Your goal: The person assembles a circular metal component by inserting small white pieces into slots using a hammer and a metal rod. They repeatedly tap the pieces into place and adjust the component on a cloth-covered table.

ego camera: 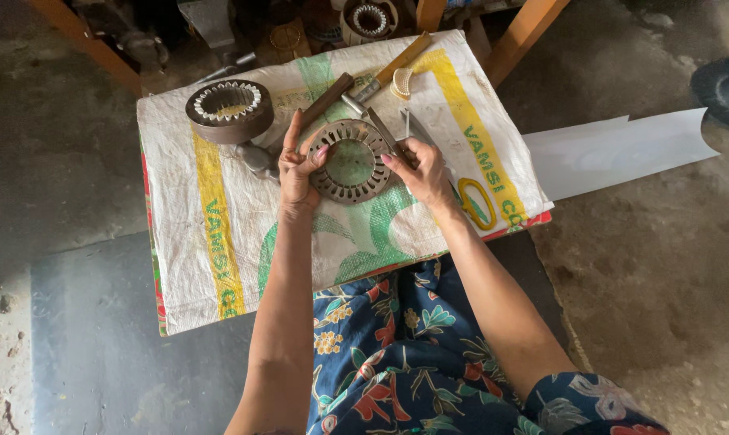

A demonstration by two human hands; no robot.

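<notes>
My left hand [298, 167] grips the left rim of a slotted metal stator ring [351, 161], held tilted above a low table draped in a white woven sack [219, 225]. On the ring's right rim, my right hand [422, 171] pinches a thin strip against the slots. Close behind the ring lie a wooden-handled tool [326, 103] and a metal blade [378, 129]. A second stator ring [230, 110], with white slot liners in it, lies at the sack's far left corner.
Yellow-handled scissors [477, 203] lie on the sack right of my right hand. A white sheet [614, 153] lies on the concrete floor to the right. Another stator [369, 19] and clutter sit beyond the table, between wooden legs [525, 36]. My lap is against the table's near edge.
</notes>
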